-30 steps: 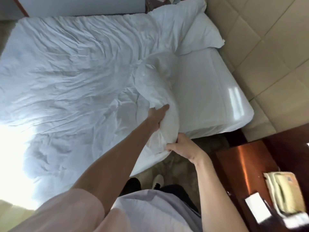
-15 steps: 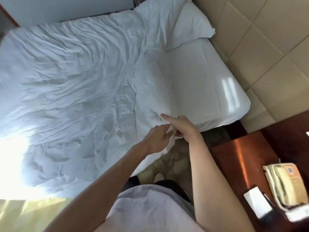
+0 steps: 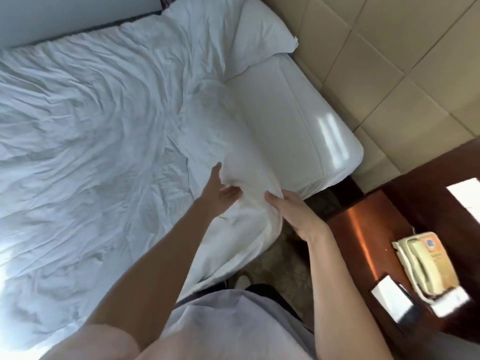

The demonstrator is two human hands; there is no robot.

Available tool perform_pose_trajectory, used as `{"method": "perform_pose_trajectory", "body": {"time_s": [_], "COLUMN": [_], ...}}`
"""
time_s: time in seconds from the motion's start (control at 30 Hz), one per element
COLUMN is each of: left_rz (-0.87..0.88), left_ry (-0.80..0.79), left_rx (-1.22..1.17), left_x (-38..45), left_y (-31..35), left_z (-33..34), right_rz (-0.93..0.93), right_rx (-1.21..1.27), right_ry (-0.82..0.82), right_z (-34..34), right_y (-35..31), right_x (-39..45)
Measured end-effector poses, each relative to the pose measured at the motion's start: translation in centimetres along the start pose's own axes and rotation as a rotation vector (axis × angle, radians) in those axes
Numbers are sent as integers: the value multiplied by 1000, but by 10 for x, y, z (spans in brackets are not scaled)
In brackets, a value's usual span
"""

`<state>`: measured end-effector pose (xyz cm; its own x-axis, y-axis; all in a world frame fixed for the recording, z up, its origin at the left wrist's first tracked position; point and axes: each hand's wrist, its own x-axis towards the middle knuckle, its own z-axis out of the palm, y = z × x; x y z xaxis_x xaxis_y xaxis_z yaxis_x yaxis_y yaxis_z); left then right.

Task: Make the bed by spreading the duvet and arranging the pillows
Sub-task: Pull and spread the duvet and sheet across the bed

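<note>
A crumpled white duvet covers most of the bed. Its near corner is folded into a raised ridge by the bed's edge. My left hand lies against the left side of that ridge, palm toward it and fingers straight. My right hand grips the duvet's hanging edge, thumb on top and fingers hidden under the cloth. A white pillow lies at the head of the bed, partly under the duvet. The bare fitted sheet shows on the right of the ridge.
A padded beige headboard runs along the right. A dark wooden nightstand stands close to my right arm and carries a cream telephone and a white card. Patterned carpet shows between me and the bed.
The bunched duvet corner has been lowered and laid toward the bare sheet. My hands, together on the corner half a second ago, have moved apart, and the left hand has opened.
</note>
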<state>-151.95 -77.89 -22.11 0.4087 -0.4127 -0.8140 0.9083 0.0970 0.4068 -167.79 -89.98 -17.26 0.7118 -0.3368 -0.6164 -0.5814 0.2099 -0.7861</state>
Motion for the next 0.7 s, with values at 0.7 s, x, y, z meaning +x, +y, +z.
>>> {"method": "perform_pose_trajectory", "body": {"time_s": [0.7], "left_rz": [381], "left_ry": [-939], "left_rx": [1517], "left_x": [-2], "left_y": [80], "left_z": [64], "right_rz": [130], "right_rx": [-164], "right_ry": [510], "right_z": [3], "right_y": [-98], "right_x": [75]}}
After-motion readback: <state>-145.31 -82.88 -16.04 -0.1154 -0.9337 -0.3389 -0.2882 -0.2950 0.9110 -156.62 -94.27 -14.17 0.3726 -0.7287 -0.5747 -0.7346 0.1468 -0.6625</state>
